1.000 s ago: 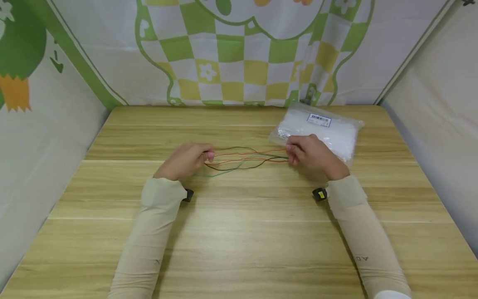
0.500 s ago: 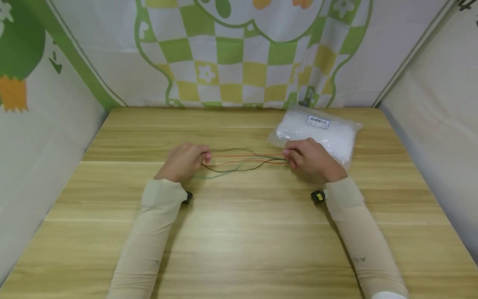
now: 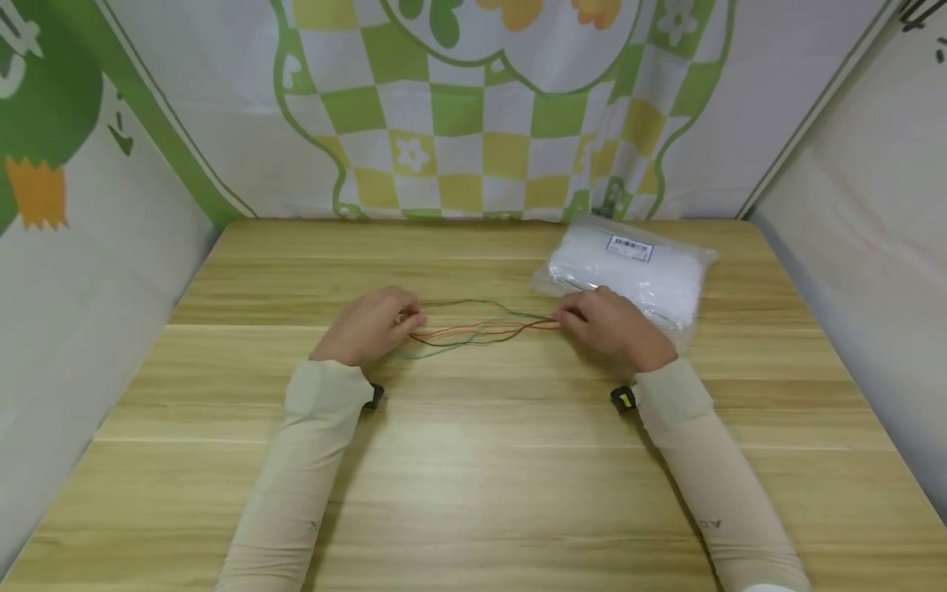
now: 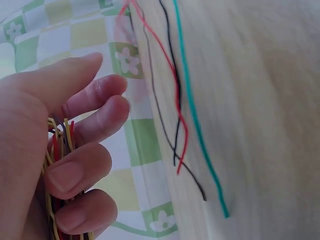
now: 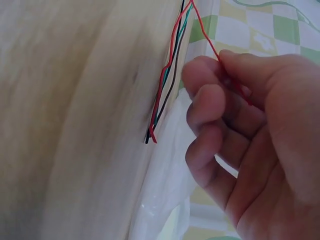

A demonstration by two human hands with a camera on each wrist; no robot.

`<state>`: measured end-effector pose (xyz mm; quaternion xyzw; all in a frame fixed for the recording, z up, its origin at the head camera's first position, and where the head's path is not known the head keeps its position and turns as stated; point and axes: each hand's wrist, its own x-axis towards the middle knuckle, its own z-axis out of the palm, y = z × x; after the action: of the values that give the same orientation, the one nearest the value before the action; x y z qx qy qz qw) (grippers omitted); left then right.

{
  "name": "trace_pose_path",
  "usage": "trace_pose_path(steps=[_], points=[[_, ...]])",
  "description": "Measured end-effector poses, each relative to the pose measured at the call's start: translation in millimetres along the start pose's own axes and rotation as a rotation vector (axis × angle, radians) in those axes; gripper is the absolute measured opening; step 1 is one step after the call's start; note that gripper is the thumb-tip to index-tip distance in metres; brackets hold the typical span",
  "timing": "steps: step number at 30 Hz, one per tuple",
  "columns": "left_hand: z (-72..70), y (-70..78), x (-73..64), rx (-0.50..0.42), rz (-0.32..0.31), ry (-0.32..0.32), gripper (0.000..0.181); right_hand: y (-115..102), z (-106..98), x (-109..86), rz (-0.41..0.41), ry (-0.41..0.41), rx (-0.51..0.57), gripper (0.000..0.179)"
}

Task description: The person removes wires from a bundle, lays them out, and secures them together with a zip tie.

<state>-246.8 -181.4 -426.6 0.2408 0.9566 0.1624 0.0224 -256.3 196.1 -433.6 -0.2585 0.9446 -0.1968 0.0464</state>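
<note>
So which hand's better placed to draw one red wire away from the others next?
Probably the right hand: it pinches a red wire between thumb and forefinger. The left hand has fingers curled round a wire bundle, so it seems less free.

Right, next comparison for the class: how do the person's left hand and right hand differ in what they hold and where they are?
The left hand curls its lower fingers round a bundle of wires, while the right hand pinches a single red wire.
In the head view, the right hand partly overlaps the plastic bag; the left hand is well away from it.
Both emerge from pale sleeves.
</note>
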Motion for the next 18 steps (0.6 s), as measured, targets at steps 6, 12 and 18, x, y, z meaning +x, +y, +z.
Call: trace_pose_path(steps=[6, 12, 18], points=[[-5.6, 4.7, -0.1, -0.012, 0.003, 0.035, 0.015, -4, -8, -8.4, 0.065, 0.028, -0.03, 0.03], [-4.3, 15.4, 2.3, -0.062, 0.046, 0.05, 0.016, -6, -20, -13.6, 0.095, 0.041, -0.033, 0.035], [1.6, 25.8, 5.2, -0.099, 0.118, 0.023, 0.019, -18, -20, -8.2, -0.036, 0.055, 0.059, 0.019]])
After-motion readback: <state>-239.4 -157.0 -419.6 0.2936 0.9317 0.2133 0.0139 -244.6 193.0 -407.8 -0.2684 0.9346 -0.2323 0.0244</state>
